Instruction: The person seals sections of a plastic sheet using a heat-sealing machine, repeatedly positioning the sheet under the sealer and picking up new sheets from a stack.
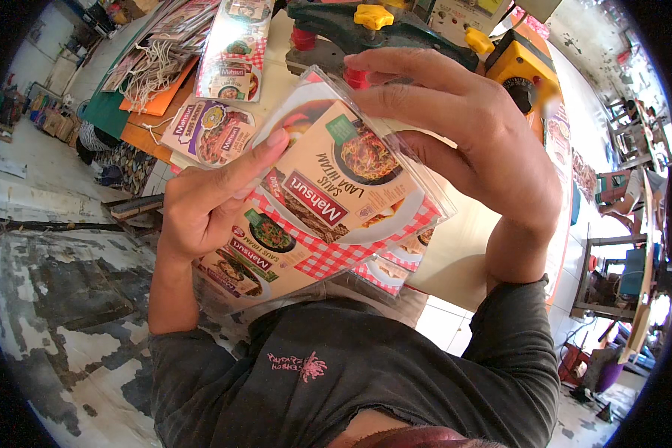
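Observation:
In front of my chest, my left hand point(209, 194) grips a tilted plastic-laminated printed card point(369, 190), its index finger laid across the front. The card pictures a noodle dish and a red-and-white checked pattern. Beside the card's right edge arches my right hand point(455, 112), fingers apart and thumb below them. Its fingertips and thumb are at the clear plastic border; whether they press on it I cannot tell. Beneath the held card lies another similar laminated card point(239, 272), low near my lap, with a further checked card point(388, 270) partly hidden behind it.
Behind the cards a dark green metal machine point(418, 37) with yellow knobs stands on the table point(455, 257). A yellow box with a dial point(526, 75) sits to its right. At the left are an upright-lying printed card point(235, 52), a purple-edged card point(209, 131) and piled cards with white strings point(149, 75).

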The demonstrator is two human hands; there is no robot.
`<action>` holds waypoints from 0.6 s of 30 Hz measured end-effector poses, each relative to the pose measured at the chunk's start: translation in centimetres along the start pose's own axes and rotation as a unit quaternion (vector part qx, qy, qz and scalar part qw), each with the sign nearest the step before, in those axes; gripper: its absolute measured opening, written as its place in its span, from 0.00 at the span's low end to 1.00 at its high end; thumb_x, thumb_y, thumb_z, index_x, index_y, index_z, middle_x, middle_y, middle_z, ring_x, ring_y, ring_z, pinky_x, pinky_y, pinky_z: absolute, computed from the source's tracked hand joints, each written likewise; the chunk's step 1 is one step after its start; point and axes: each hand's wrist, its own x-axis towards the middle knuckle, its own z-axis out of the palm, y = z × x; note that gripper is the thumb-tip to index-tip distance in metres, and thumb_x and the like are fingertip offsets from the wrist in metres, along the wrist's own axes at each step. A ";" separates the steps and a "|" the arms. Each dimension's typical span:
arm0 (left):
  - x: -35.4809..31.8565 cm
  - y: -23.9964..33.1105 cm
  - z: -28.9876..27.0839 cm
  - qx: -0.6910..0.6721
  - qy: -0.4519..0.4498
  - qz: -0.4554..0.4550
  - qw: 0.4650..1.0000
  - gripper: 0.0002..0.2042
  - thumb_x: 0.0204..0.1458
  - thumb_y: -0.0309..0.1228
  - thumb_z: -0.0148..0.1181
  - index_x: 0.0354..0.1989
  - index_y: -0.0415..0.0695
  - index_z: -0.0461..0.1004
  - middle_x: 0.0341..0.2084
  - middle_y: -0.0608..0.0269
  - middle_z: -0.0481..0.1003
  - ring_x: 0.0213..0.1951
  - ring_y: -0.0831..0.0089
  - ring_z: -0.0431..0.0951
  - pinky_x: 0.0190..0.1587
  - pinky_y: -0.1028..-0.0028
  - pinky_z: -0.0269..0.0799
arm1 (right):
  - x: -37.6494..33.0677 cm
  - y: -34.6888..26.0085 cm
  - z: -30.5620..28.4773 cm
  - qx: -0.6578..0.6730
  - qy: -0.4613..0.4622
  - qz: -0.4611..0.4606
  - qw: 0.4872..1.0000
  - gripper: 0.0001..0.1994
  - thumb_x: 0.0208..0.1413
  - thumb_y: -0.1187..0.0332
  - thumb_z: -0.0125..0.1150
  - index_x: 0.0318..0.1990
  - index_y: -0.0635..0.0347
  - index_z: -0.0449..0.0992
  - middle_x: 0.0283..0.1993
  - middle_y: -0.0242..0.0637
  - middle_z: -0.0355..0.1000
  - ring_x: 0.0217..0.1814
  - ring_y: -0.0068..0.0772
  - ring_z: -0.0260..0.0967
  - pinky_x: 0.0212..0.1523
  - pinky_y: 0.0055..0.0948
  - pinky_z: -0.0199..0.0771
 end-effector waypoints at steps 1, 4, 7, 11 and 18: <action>0.0 0.0 -0.1 0.002 -0.002 0.000 1.000 0.21 0.55 0.17 0.58 0.60 0.34 0.77 0.54 0.51 0.80 0.32 0.71 0.87 0.33 0.77 0.79 | 0.0 0.2 -0.1 0.009 -0.003 -0.008 1.000 0.12 0.57 0.74 0.65 0.49 0.62 0.81 0.62 0.48 0.73 0.54 0.48 0.77 0.50 0.39 0.79; -0.2 -0.1 -0.3 0.017 0.009 -0.001 1.000 0.20 0.56 0.18 0.59 0.59 0.35 0.77 0.55 0.51 0.80 0.32 0.71 0.87 0.33 0.77 0.79 | -0.1 0.1 -0.3 0.035 -0.018 -0.008 0.999 0.08 0.56 0.74 0.67 0.43 0.64 0.81 0.59 0.47 0.75 0.50 0.45 0.79 0.46 0.36 0.79; -0.3 -0.5 -0.4 0.021 0.038 -0.007 0.999 0.20 0.55 0.17 0.58 0.58 0.35 0.78 0.54 0.51 0.80 0.32 0.71 0.87 0.33 0.77 0.78 | -0.2 0.2 -0.6 0.015 -0.012 -0.012 1.000 0.06 0.55 0.74 0.68 0.39 0.64 0.79 0.55 0.45 0.77 0.48 0.45 0.78 0.45 0.37 0.78; -0.4 -0.8 -0.7 0.044 0.009 0.001 0.999 0.19 0.58 0.18 0.55 0.58 0.34 0.77 0.53 0.50 0.80 0.29 0.73 0.86 0.33 0.78 0.77 | -0.3 0.1 -1.6 -0.054 -0.059 -0.032 0.996 0.05 0.54 0.75 0.67 0.38 0.63 0.79 0.49 0.45 0.78 0.49 0.47 0.77 0.48 0.39 0.76; -2.2 -3.7 -2.3 0.020 0.139 -0.119 0.983 0.18 0.65 0.22 0.52 0.62 0.35 0.75 0.55 0.53 0.80 0.23 0.87 0.71 0.28 0.81 0.67 | -2.0 1.1 -4.9 -0.121 -0.036 0.016 0.992 0.06 0.56 0.78 0.64 0.41 0.68 0.79 0.41 0.46 0.79 0.46 0.48 0.78 0.46 0.38 0.76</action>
